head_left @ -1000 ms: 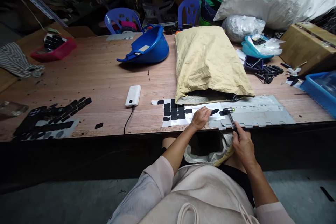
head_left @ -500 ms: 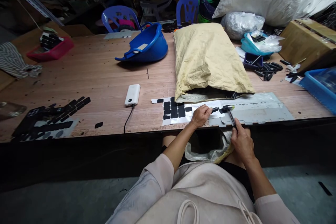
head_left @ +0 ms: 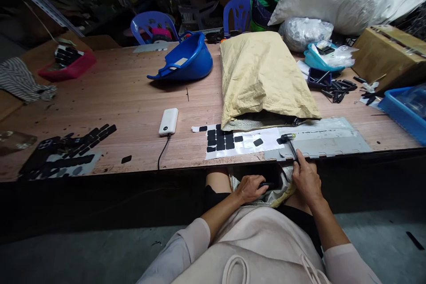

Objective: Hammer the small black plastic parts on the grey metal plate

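Hammer (head_left: 293,148) with a dark head, a yellow-green tip and a metal shaft slants up from the right hand (head_left: 306,179), whose fingers are wrapped around its handle at the table's near edge. Its head is over the left part of a flat grey board (head_left: 329,141), just beside a black rounded patch (head_left: 279,141); whether it touches the surface cannot be told. The left hand (head_left: 252,187) is below the table edge, at the mouth of an open sack (head_left: 278,198) between the person's knees. Its fingers are closed on a slim black piece (head_left: 265,184), mostly hidden and dark against the sack's interior.

On the wood-look table (head_left: 133,97), a white sheet (head_left: 246,146) adjoins the grey board's left end. Black rounded squares (head_left: 220,140) sit in close rows on its left part, and a single tilted square (head_left: 258,142) lies farther right. Just behind the sheet, a large pale yellow sack (head_left: 266,75) lies flat, its dark opening facing the person. To the left are a white power bank (head_left: 169,120) with a black cable (head_left: 162,153) running off the near edge, and, behind it, a tilted blue basin (head_left: 198,60). Far left lies a cluster of black strips (head_left: 89,140). On the right, a pile of slim black parts (head_left: 341,90) lies near a cardboard box (head_left: 389,55).
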